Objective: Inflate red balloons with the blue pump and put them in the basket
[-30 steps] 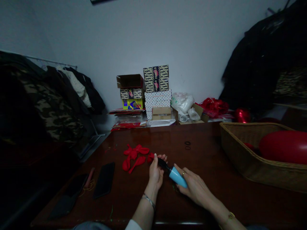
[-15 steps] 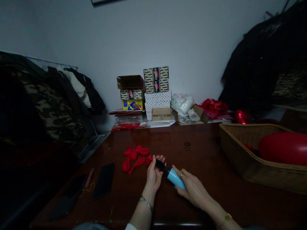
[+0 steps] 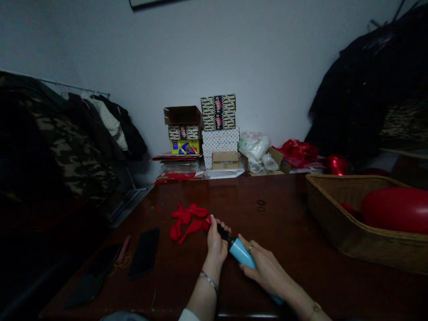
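My right hand [image 3: 265, 267] is wrapped round a light-blue hand balloon pump [image 3: 241, 253] with a black nozzle that points up and left. Another blue part of it shows below my right wrist. My left hand [image 3: 218, 240] is closed at the nozzle, with a limp red balloon [image 3: 207, 221] pinched by the thumb and fingers. Whether the balloon's neck sits over the nozzle tip is hidden by the fingers. Just left of that hand lie several flat red balloons [image 3: 185, 216] on the dark wooden table [image 3: 287, 214].
A wicker basket [image 3: 354, 240] at right holds a large inflated red balloon [image 3: 397, 208]. Two dark rings [image 3: 261, 205] lie mid-table. A black phone-like slab [image 3: 144, 253] and yellowish rubber bands [image 3: 122, 263] are at left. Stacked boxes [image 3: 219, 140] stand behind the table.
Both hands have shifted slightly, with the pump moving a little left and down. My left fingers have curled further in, and a blue pump part now shows beneath my right wrist.
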Demonstrator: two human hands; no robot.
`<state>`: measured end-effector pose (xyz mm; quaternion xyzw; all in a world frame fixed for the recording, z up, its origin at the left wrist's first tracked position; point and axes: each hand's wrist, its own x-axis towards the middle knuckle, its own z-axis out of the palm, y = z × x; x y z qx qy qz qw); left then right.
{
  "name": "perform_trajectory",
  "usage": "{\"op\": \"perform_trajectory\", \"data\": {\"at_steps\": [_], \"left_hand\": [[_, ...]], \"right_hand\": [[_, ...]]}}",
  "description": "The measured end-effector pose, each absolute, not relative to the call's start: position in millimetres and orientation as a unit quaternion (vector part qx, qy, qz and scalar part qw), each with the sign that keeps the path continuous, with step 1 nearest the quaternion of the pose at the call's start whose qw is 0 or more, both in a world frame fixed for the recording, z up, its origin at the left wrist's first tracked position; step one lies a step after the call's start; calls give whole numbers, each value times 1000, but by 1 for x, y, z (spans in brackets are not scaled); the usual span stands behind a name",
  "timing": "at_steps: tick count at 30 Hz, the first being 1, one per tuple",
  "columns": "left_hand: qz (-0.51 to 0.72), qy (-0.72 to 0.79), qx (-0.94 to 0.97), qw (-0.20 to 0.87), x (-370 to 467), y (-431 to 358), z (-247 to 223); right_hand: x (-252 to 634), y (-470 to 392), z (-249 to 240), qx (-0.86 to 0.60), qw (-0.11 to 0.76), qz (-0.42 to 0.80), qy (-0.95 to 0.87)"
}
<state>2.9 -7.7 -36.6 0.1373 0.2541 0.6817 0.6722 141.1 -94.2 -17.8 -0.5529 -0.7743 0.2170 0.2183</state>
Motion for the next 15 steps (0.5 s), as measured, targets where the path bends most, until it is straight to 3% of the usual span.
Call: {"op": "perform_trajectory", "data": {"at_steps": [15], "left_hand": [[704, 265, 116, 649, -30, 22, -25]], "right_hand": [[119, -103, -29, -611, 196, 46, -766]]}}
